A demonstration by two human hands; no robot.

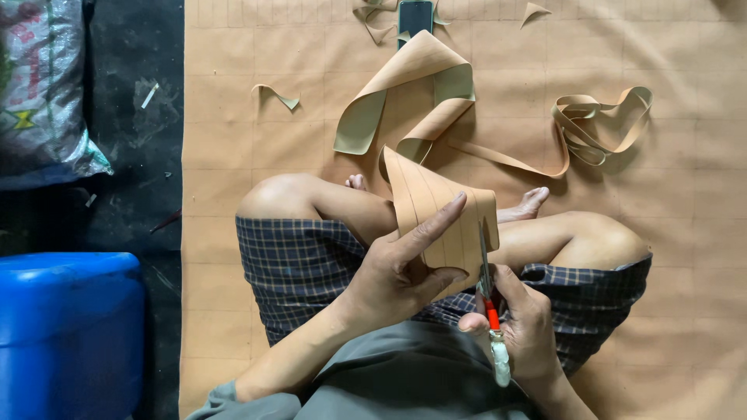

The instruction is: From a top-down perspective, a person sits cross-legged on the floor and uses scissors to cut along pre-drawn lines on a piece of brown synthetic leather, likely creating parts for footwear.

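Head view: left hand [397,272] fingers pinch tan strip [436,210]; right hand [525,323] grips scissors [487,292].

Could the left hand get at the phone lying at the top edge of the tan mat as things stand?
Probably not right away: the left hand is gripping the wide tan strip, and the phone lies beyond the crossed legs and the strip's curled loops. The person would likely have to let go and lean forward.
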